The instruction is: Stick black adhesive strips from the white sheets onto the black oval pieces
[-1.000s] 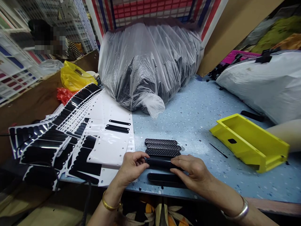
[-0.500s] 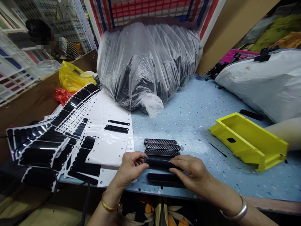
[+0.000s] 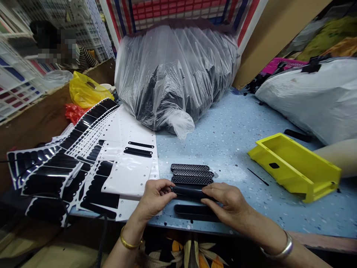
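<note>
Between my two hands lies a long black strip-shaped piece with rounded ends (image 3: 187, 192). My left hand (image 3: 158, 197) pinches its left end between thumb and fingers. At the other end, the thumb and fingers of my right hand (image 3: 227, 201) close on it. Just beyond it, several black pieces with a lattice surface (image 3: 192, 174) lie in a row on the table. Nearer the table's front edge rests another smooth black piece (image 3: 192, 211), its right end partly hidden under my right hand.
Sheets of black stickers (image 3: 97, 186) spread over the left side, with white backing sheets (image 3: 128, 175) beside them. A yellow bin (image 3: 295, 167) stands right, near a thin black stick (image 3: 258, 176). Behind sits a large clear plastic bag (image 3: 178, 74). A person (image 3: 67, 48) is at far left.
Almost nothing differs. The held black piece looks slightly tilted or turned between my fingers, while both hands stay in nearly the same place.
</note>
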Demonstrator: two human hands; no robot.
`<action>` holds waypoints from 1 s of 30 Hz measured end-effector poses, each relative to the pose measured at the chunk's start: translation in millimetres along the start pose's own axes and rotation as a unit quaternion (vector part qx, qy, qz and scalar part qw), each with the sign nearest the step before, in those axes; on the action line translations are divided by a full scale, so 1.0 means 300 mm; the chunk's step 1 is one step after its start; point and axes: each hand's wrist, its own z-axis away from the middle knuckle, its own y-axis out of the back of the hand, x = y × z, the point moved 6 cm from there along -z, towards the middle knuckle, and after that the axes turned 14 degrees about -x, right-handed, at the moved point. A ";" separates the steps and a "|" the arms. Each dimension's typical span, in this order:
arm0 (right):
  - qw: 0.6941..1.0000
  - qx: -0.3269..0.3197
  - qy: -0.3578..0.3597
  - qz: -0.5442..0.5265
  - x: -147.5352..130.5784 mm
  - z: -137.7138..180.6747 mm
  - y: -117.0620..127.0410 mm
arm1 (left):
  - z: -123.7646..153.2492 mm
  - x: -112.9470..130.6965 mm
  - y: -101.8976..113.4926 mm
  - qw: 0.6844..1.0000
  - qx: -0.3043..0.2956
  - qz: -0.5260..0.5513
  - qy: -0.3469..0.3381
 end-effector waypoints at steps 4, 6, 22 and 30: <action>1.000 -0.013 0.002 0.010 -0.001 -0.007 -0.003 | -0.001 0.000 0.001 1.000 0.000 0.004 0.005; 1.000 -0.018 0.001 0.015 0.000 -0.009 -0.006 | -0.002 0.000 0.001 1.000 0.002 0.010 0.009; 0.997 -0.055 -0.034 0.029 -0.011 -0.020 -0.009 | -0.007 0.003 0.001 0.998 -0.022 0.053 0.007; 0.998 -0.057 -0.039 0.012 0.011 -0.009 -0.029 | -0.015 0.016 -0.009 0.999 -0.013 0.041 0.033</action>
